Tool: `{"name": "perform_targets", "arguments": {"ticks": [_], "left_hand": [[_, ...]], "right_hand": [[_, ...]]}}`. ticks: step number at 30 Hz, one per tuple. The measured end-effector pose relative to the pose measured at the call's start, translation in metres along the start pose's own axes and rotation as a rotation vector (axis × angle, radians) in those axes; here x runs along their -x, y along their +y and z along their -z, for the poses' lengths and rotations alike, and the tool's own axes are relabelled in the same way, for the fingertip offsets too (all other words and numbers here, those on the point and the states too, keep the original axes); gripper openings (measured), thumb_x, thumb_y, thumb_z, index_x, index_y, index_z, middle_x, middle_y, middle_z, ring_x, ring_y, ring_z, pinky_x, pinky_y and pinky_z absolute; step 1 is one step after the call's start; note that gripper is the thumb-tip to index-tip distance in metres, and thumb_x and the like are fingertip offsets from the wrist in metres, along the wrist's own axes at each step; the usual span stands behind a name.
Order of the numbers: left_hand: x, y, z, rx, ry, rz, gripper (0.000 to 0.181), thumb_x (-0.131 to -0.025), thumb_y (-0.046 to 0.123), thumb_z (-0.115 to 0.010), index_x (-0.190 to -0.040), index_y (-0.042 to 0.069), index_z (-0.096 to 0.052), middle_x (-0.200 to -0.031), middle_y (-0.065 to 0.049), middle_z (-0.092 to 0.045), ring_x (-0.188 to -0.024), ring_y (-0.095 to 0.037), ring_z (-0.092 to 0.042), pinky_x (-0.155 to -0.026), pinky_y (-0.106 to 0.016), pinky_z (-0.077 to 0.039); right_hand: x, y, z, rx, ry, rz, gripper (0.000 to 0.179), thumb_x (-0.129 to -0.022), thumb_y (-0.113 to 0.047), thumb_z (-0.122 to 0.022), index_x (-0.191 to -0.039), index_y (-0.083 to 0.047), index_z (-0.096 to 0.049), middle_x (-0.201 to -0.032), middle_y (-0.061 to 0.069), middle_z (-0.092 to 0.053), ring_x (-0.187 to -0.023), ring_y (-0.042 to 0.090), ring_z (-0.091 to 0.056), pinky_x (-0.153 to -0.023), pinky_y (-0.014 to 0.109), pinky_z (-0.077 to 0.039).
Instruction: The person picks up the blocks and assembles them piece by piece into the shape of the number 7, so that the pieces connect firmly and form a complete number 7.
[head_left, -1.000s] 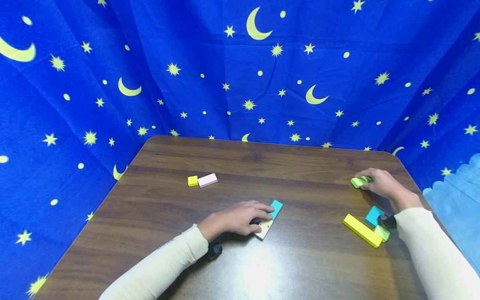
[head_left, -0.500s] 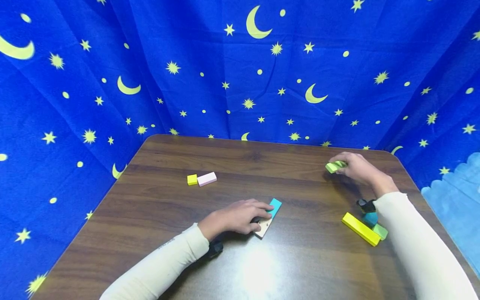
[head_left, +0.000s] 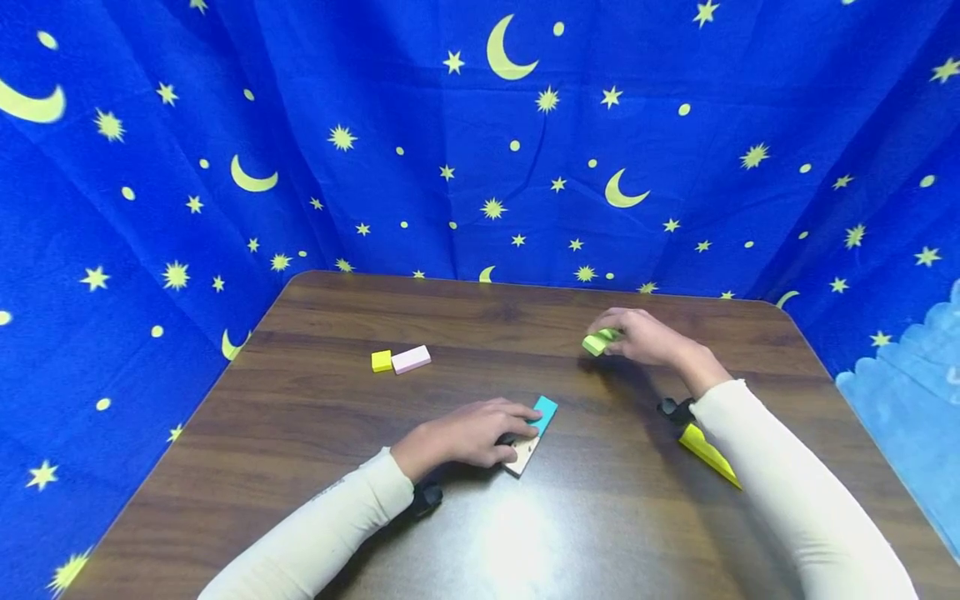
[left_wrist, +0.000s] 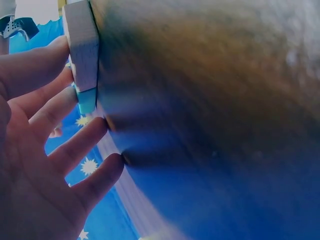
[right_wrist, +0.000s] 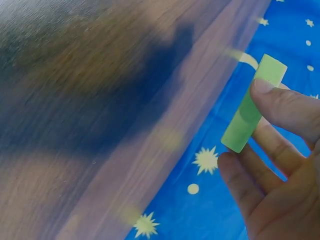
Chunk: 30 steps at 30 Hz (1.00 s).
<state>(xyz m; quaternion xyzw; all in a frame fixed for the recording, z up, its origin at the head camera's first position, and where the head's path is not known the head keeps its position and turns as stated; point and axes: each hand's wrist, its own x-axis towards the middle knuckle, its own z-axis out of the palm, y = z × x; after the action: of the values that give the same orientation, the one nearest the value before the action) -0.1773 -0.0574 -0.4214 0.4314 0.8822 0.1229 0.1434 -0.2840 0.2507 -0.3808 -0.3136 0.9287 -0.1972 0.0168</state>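
My right hand (head_left: 637, 335) pinches a light green block (head_left: 597, 342) between thumb and fingers. The right wrist view shows the green block (right_wrist: 245, 117) held clear of the brown table. My left hand (head_left: 474, 433) rests on two blocks lying end to end, a pale wooden block (head_left: 520, 460) and a turquoise block (head_left: 547, 407). In the left wrist view the thumb and nearest fingers touch the wooden block (left_wrist: 82, 47) and the turquoise block (left_wrist: 87, 100), while the other fingers are spread, their tips on the table.
A small yellow block (head_left: 381, 361) and a pale pink block (head_left: 412, 359) lie side by side at the back left of the table (head_left: 300, 400). A long yellow block (head_left: 705, 452) is partly behind the right sleeve. A blue star-patterned curtain (head_left: 420, 100) hangs around the table.
My right hand has lifted the green block off the table and carried it left toward the middle. Its sleeve now covers the blue and green blocks at the right. My left hand stays put.
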Motion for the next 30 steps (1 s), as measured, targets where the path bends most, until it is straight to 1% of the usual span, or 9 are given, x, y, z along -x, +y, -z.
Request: {"name": "perform_targets", "arguments": {"ticks": [6, 11, 16, 19, 21, 23, 27, 30], "left_hand": [[0.0, 0.001, -0.002, -0.001, -0.001, 0.007, 0.045, -0.097, 0.026, -0.061, -0.141, 0.02, -0.057, -0.158, 0.008, -0.042, -0.145, -0.019, -0.041, -0.119, -0.039, -0.037], [0.0, 0.001, -0.003, -0.008, 0.0, 0.005, 0.045, -0.097, 0.026, -0.061, -0.142, 0.021, -0.056, -0.158, 0.009, -0.042, -0.145, -0.019, -0.041, -0.118, -0.039, -0.037], [0.001, 0.002, -0.001, 0.003, -0.002, 0.012, 0.045, -0.097, 0.025, -0.06, -0.142, 0.02, -0.056, -0.158, 0.008, -0.042, -0.145, -0.019, -0.042, -0.118, -0.041, -0.038], [0.001, 0.002, 0.0, 0.009, -0.004, 0.013, 0.044, -0.097, 0.024, -0.06, -0.142, 0.02, -0.056, -0.158, 0.008, -0.042, -0.145, -0.02, -0.041, -0.118, -0.041, -0.038], [0.001, 0.002, 0.0, 0.009, -0.005, 0.013, 0.045, -0.097, 0.025, -0.06, -0.142, 0.02, -0.056, -0.158, 0.008, -0.041, -0.145, -0.02, -0.041, -0.118, -0.041, -0.038], [0.001, 0.002, 0.0, 0.008, -0.007, 0.014, 0.044, -0.098, 0.025, -0.06, -0.142, 0.02, -0.056, -0.158, 0.008, -0.041, -0.145, -0.02, -0.041, -0.118, -0.041, -0.037], [0.001, 0.001, 0.0, 0.014, -0.004, 0.017, 0.044, -0.098, 0.025, -0.059, -0.141, 0.021, -0.057, -0.158, 0.008, -0.042, -0.145, -0.02, -0.042, -0.118, -0.042, -0.038], [0.0, 0.001, 0.0, 0.02, 0.003, 0.017, 0.043, -0.097, 0.024, -0.06, -0.14, 0.021, -0.058, -0.157, 0.008, -0.043, -0.144, -0.02, -0.042, -0.118, -0.041, -0.038]], "right_hand": [[-0.004, -0.007, -0.004, -0.009, -0.012, 0.019, 0.031, -0.082, 0.001, -0.073, -0.111, -0.007, -0.073, -0.114, 0.012, -0.07, -0.107, 0.031, -0.064, -0.092, 0.05, -0.052], [-0.005, -0.014, -0.014, -0.02, -0.037, 0.026, 0.032, -0.081, 0.001, -0.072, -0.112, -0.006, -0.073, -0.116, 0.012, -0.07, -0.108, 0.031, -0.064, -0.091, 0.049, -0.052], [-0.006, -0.024, -0.028, -0.017, -0.104, 0.034, 0.034, -0.083, 0.0, -0.07, -0.117, -0.006, -0.072, -0.121, 0.014, -0.068, -0.113, 0.033, -0.064, -0.095, 0.05, -0.052], [-0.005, -0.029, -0.033, -0.019, -0.149, 0.009, 0.035, -0.086, -0.001, -0.069, -0.121, -0.007, -0.07, -0.126, 0.014, -0.067, -0.118, 0.036, -0.062, -0.1, 0.053, -0.05], [-0.004, -0.032, -0.036, -0.023, -0.163, 0.003, 0.036, -0.086, -0.001, -0.068, -0.122, -0.008, -0.07, -0.126, 0.014, -0.066, -0.118, 0.036, -0.062, -0.1, 0.054, -0.05], [-0.004, -0.034, -0.039, -0.02, -0.166, 0.012, 0.036, -0.086, -0.001, -0.068, -0.121, -0.008, -0.071, -0.125, 0.013, -0.067, -0.115, 0.034, -0.063, -0.098, 0.052, -0.052], [-0.003, -0.037, -0.047, 0.011, -0.146, 0.074, 0.034, -0.083, -0.001, -0.07, -0.116, -0.009, -0.072, -0.119, 0.012, -0.069, -0.106, 0.028, -0.066, -0.09, 0.047, -0.055], [-0.002, -0.04, -0.053, 0.027, -0.147, 0.103, 0.031, -0.083, -0.001, -0.071, -0.113, -0.011, -0.073, -0.116, 0.01, -0.069, -0.102, 0.025, -0.066, -0.086, 0.043, -0.055]]}}
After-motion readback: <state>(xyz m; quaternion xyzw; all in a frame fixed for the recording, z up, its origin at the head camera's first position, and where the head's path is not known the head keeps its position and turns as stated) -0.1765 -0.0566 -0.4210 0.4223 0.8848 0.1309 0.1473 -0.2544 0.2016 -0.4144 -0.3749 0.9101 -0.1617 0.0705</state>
